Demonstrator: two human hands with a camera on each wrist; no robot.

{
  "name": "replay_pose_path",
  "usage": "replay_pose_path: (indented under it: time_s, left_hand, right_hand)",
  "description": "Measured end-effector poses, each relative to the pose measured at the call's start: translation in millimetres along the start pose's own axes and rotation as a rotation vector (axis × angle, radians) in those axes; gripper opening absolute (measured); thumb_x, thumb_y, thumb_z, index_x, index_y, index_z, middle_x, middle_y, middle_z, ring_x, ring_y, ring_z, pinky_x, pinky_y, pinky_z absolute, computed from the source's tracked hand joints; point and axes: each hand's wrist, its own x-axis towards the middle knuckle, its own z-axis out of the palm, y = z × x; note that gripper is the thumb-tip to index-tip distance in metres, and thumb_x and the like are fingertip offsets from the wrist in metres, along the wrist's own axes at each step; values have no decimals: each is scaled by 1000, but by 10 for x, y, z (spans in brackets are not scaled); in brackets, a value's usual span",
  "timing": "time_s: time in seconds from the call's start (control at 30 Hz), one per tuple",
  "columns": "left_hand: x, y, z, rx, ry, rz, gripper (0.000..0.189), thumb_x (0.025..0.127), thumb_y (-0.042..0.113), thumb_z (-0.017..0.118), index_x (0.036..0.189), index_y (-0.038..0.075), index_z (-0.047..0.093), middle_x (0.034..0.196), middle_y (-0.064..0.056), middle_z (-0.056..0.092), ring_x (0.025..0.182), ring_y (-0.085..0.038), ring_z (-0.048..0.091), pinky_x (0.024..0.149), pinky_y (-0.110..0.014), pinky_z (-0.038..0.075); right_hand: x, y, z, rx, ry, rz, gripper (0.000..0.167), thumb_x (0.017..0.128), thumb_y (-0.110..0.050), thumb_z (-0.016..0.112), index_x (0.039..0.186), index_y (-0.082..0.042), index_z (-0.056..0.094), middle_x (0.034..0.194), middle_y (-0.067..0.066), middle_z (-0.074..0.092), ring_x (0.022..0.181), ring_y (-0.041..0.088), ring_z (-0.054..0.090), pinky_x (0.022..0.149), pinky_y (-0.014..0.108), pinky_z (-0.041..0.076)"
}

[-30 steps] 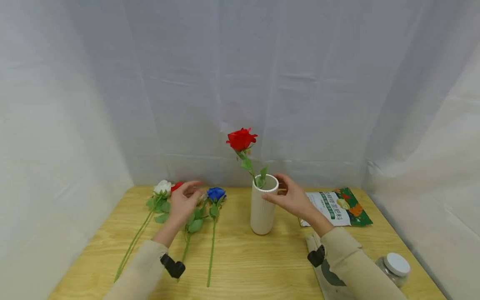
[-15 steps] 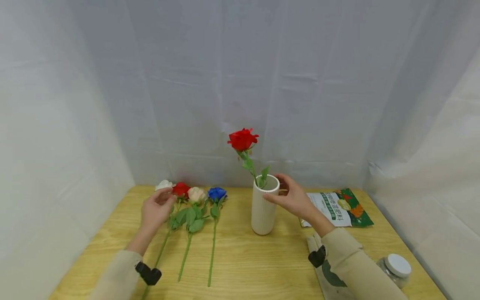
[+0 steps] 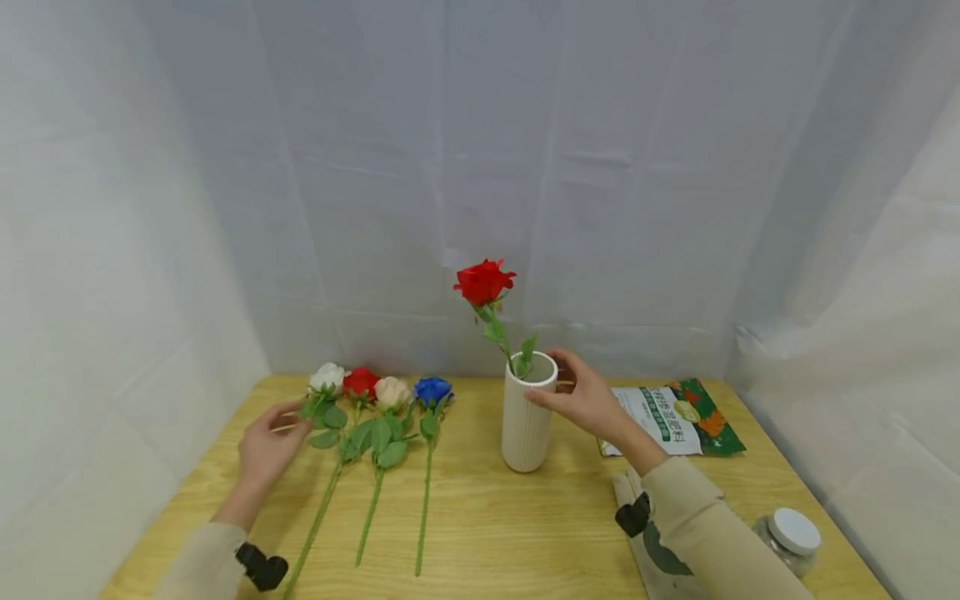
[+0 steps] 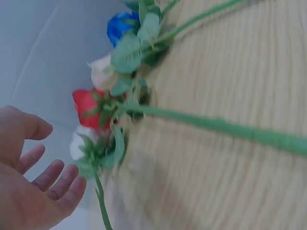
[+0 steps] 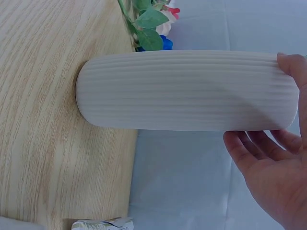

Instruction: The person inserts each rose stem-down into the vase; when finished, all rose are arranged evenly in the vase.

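Observation:
A white ribbed vase [image 3: 527, 425] stands upright on the table, and a single red rose [image 3: 484, 282] leans left out of its mouth. My right hand [image 3: 588, 400] grips the vase near the rim, thumb in front and fingers at the far right side. On the left lie a white rose [image 3: 327, 379], another red rose [image 3: 362, 382], a cream rose [image 3: 393, 393] and a blue rose [image 3: 432, 390]. My left hand [image 3: 272, 446] is beside the white rose's leaves. In the left wrist view its fingers are loosely bent with nothing between them, apart from the white rose's stem [image 4: 101, 199].
At the right lie a green and white printed packet [image 3: 667, 417] and a beige folded item [image 3: 645, 542], partly under the right forearm. A glass jar with a white lid [image 3: 793, 533] stands near the right edge. Pale sheeting [image 3: 480, 167] encloses the wooden table [image 3: 480, 525].
My left hand has moved left and toward me, from above the red and cream roses past the white rose's head to its leaves. The right hand stays on the vase.

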Motion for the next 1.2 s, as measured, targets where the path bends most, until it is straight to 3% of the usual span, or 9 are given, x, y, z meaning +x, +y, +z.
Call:
replay_pose_path:
  time_s: [0.13, 0.27, 0.37, 0.63, 0.77, 0.87, 1.0, 1.2]
  left_hand:
    - [8, -114, -69, 52, -20, -27, 46, 100, 18, 67, 142, -1, 60, 136, -34, 64, 122, -50, 66, 68, -13, 50]
    - [9, -207, -126, 103, -53, -40, 49, 102, 20, 65, 145, -2, 57, 139, -37, 60, 124, -53, 64, 77, -33, 62]
    - [12, -260, -159, 120, -94, -49, 52, 102, 20, 66, 147, -4, 54, 140, -40, 57, 125, -55, 61, 82, -44, 64]
    - [40, -328, -209, 153, -160, -70, 58, 99, 19, 68, 147, -8, 51, 135, -40, 60, 117, -54, 63, 67, -25, 54]
    - [35, -338, -221, 165, -175, -66, 57, 98, 17, 69, 144, -10, 52, 126, -37, 67, 106, -48, 69, 65, -26, 54]
    - [26, -346, -221, 172, -178, -68, 55, 96, 15, 70, 141, -12, 54, 117, -34, 72, 87, -33, 74, 63, -25, 52]
    - [14, -363, -216, 163, -192, -78, 51, 98, 14, 66, 139, -14, 56, 114, -34, 73, 66, -14, 69, 58, -27, 53]
    - [22, -357, -223, 169, -231, -79, 46, 102, 19, 62, 133, -14, 63, 110, -31, 74, 69, -18, 69, 59, -30, 57]
  right_hand:
    - [-5, -9, -6, -1, -1, 1, 76, 94, -33, 82, 155, -8, 45, 145, 16, 61, 125, 34, 65, 98, 48, 60]
    - [-11, -28, -11, 2, -5, 12, 79, 93, -35, 82, 157, -8, 44, 146, 15, 60, 126, 33, 64, 99, 47, 60]
    - [-13, -39, -9, 6, -8, 21, 79, 93, -37, 82, 157, -10, 44, 147, 14, 60, 126, 32, 64, 100, 47, 60]
    - [-8, -27, -1, 7, -12, 9, 76, 93, -36, 82, 155, -11, 46, 146, 15, 60, 126, 34, 64, 99, 47, 60]
    - [2, -16, -2, 12, -13, 3, 73, 94, -34, 82, 154, -11, 47, 145, 16, 60, 125, 34, 64, 99, 47, 60]
    - [3, -14, -1, 9, -10, 5, 72, 94, -35, 82, 153, -12, 48, 144, 15, 61, 124, 33, 65, 99, 47, 60]
    - [0, -9, 1, 1, -8, 6, 71, 94, -35, 82, 152, -14, 49, 143, 13, 61, 123, 32, 65, 98, 46, 60]
    - [-12, -11, -6, -1, -12, 5, 73, 94, -36, 81, 155, -13, 46, 145, 15, 60, 124, 33, 65, 98, 48, 60]
